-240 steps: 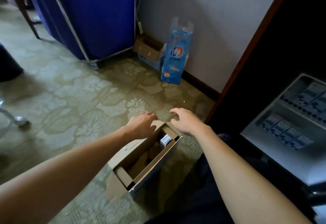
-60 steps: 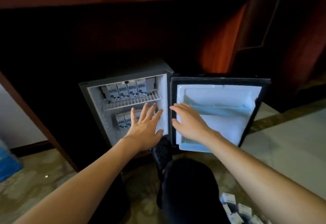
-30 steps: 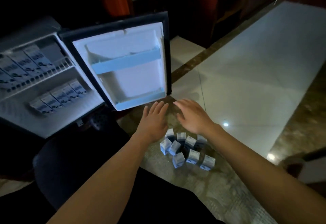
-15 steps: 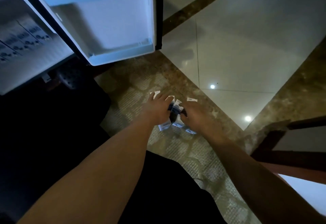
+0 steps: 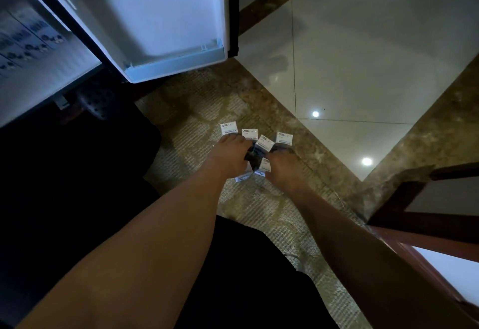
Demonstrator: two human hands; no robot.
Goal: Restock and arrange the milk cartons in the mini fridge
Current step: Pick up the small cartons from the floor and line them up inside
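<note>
Several small white milk cartons (image 5: 263,143) stand in a cluster on the patterned carpet in front of me. My left hand (image 5: 230,158) reaches down onto the left side of the cluster, fingers curled round cartons. My right hand (image 5: 283,170) does the same on the right side, and one carton (image 5: 265,166) shows between the two hands. The mini fridge (image 5: 39,69) is at the upper left with its door (image 5: 155,17) swung open. A blurred row of cartons (image 5: 28,40) lies inside it.
The door's bottom shelf (image 5: 176,65) hangs just above the carpet beyond the cartons. A dark perforated shoe (image 5: 94,100) lies under the fridge edge. Glossy pale tiles (image 5: 363,56) spread to the right. Dark wooden furniture (image 5: 427,199) stands at the lower right.
Over the last second both hands came down from open above the cartons to curled round them. The view tilted downward, so the fridge slid to the upper left.
</note>
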